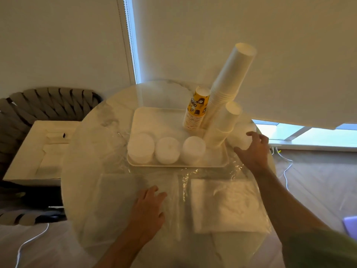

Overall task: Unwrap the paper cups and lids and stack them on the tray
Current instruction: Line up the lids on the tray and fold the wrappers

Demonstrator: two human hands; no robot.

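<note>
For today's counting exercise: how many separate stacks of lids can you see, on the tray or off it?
4. Three lid stacks line the tray's near edge: left, middle, right. A fourth sits off the tray's right end, gripped by the right hand. Others may hide behind the cups.

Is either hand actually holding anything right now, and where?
The right hand has its fingers curled around the side of a white lid stack just off the tray's right end. The left hand rests flat on clear plastic wrap, holding nothing.
</note>
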